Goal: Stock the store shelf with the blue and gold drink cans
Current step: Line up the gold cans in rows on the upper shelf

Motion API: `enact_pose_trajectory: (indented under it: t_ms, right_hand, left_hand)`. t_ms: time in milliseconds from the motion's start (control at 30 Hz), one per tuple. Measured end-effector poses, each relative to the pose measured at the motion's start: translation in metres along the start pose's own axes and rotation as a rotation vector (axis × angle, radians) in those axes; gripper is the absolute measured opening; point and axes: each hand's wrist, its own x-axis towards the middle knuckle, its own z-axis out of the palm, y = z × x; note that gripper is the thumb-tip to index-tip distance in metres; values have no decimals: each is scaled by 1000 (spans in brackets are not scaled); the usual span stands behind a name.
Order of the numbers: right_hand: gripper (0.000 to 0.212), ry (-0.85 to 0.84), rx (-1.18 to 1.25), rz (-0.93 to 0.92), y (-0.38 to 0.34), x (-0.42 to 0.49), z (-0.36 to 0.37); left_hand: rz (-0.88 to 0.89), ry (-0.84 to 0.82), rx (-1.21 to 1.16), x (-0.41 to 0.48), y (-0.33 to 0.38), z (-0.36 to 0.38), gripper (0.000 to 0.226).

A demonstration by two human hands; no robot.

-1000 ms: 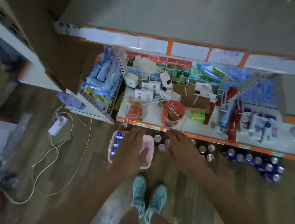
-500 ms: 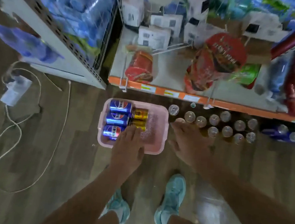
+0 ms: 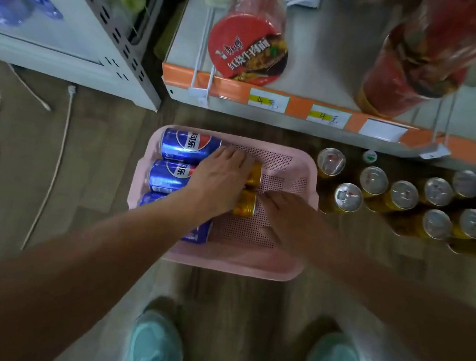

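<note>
Now both hands have moved inside the pink basket. Left hand drapes over upper gold can, grip unclear; right hand open, fingertips at lower gold can. Blue cans lie basket-left. Pickup likely next.

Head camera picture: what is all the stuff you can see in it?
Basket: one, pink, on the floor.
Blue cans: three, blue, lying in the basket, left.
Gold cans: two, gold, lying beside them.
Standing cans: at least eight, gold, right of the basket.
Noodle bowl: one, red, on the shelf.
Cable: one, white, floor, left.
Shoes: two, teal, bottom.
Left hand: one, on the gold cans.
Right hand: one, fingers spread, over the basket's mesh.
</note>
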Motion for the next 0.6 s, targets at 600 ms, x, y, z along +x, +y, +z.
enact_pose_trajectory:
  t_ms: [600]
  right_hand:
    - [70, 201, 347, 147, -19, 30, 57]
  left_hand:
    - [84, -130, 181, 43, 4, 30, 69]
